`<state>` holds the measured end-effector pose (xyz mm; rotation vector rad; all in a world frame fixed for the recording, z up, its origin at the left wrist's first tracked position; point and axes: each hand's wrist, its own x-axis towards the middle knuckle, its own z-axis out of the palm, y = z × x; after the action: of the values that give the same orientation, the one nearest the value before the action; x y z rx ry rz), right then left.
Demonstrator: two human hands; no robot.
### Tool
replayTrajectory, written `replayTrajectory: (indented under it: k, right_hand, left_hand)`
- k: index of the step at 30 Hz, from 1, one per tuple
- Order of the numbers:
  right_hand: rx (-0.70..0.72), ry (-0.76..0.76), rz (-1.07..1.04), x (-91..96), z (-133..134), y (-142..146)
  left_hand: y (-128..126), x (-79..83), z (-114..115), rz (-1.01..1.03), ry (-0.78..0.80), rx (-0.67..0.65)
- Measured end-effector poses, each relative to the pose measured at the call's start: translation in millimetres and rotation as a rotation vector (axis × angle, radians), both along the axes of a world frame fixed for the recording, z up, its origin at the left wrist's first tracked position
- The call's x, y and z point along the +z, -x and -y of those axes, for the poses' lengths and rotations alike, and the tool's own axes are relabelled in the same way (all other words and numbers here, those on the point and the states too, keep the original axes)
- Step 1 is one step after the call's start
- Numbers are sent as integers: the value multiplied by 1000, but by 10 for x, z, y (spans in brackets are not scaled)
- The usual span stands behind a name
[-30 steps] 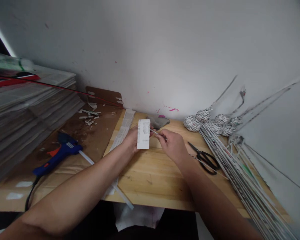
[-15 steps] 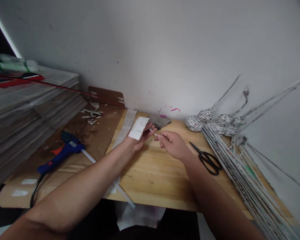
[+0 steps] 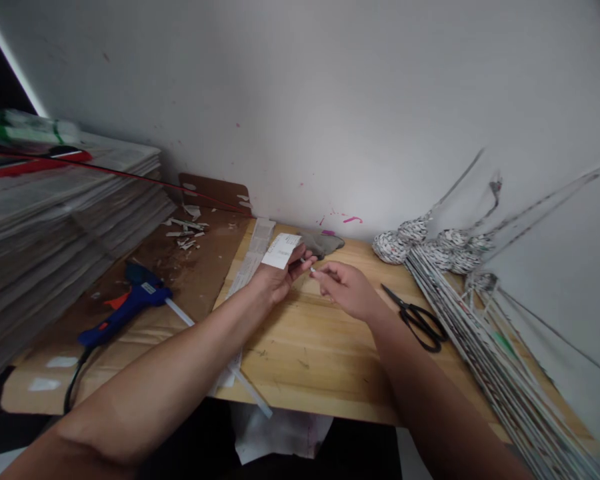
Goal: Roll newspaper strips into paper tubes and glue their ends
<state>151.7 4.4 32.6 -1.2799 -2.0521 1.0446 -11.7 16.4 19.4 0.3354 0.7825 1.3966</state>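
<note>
Over the middle of the wooden board, my left hand [image 3: 283,283] is closed around a strip of printed paper [image 3: 281,252]. The strip's broad, flat end lies over the back of the hand and wrist. At the fingertips the paper narrows into a thin roll [image 3: 311,269]. My right hand [image 3: 349,288] pinches the tip of this roll between thumb and forefinger. Only a short bit of the roll shows between the hands. The left palm side and the paper inside it are mostly hidden.
Black scissors [image 3: 416,319] lie right of my right hand, beside a bundle of paper sticks [image 3: 473,333] and woven paper balls [image 3: 391,247]. Left are a blue glue gun [image 3: 125,310] on cardboard and stacked newspapers [image 3: 100,193]. A grey cloth [image 3: 325,244] lies by the wall.
The flat end of the paper has tilted slightly, and less of the thin roll shows between my hands. Both hands stay almost in place; the whole view has shifted slightly.
</note>
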Motion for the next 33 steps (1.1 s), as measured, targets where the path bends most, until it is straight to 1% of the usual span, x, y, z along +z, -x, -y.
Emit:
replayTrajectory:
  k: [1,2,3,4,6,7,8,9,11,12,13,14,17,18,19,20,22,23,24,25,28,29,30,31,33]
  right_hand:
    - [-18,-127,40,-1,8,3]
    - [-30,-216,76,-1,13,5]
    - [-28,-231,96,-1,14,6]
    - [-12,-165,92,-1,12,4]
    - [38,88,26,-2,-1,-2]
    - [55,183,-8,-4,-5,-4]
    - [57,203,-26,-5,-7,-4]
    - [46,141,-20,-6,-6,-3]
    - [1,-113,42,-9,2,2]
    - [-15,-214,73,-10,4,4]
    - [-14,-243,86,-10,2,2]
    - [0,-189,71,-11,-4,-2]
    - [73,212,-70,-13,-33,-22]
    - [81,288,-105,-13,-37,-25]
    - [74,282,-116,-13,-36,-24]
    - [60,201,-101,-13,-30,-18]
    - [25,-53,-37,-14,-12,-2]
    - [13,-140,-13,-16,-7,4]
    - [10,-153,-9,-19,-7,6]
    - [18,-87,-28,-23,-12,4]
    - [65,279,-128,-28,-40,-20]
    - [71,325,-137,-27,-43,-27]
    - [71,289,-118,-23,-39,-29]
    - [65,180,-75,-18,-30,-27]
    - [43,-131,42,-9,-5,-15]
  left_hand:
    - [0,0,0,0,4,7]
    - [1,0,0,2,5,9]
    - [4,1,0,4,5,9]
    - [8,2,1,7,2,2]
    - [18,7,1,14,-3,-21]
    - [23,10,0,15,0,-33]
    - [26,12,0,14,4,-38]
    - [29,15,-1,12,9,-38]
    - [30,18,1,4,15,-30]
    - [30,18,4,1,13,-29]
    - [31,17,8,0,7,-33]
    - [32,16,12,0,0,-42]
    - [38,5,18,4,-25,-76]
    - [41,0,17,5,-32,-81]
    - [43,-6,13,6,-37,-82]
    - [46,-11,8,5,-41,-81]
    - [49,-18,-2,3,-41,-77]
    - [51,-19,-6,1,-40,-75]
    - [53,-17,-9,-2,-39,-76]
    - [54,-14,-10,-3,-39,-79]
    - [57,1,-6,-13,-29,-106]
    - [58,6,-5,-19,-23,-110]
    - [59,11,-5,-26,-17,-109]
    - [59,15,-6,-33,-11,-102]
    - [62,18,-10,-36,-11,-87]
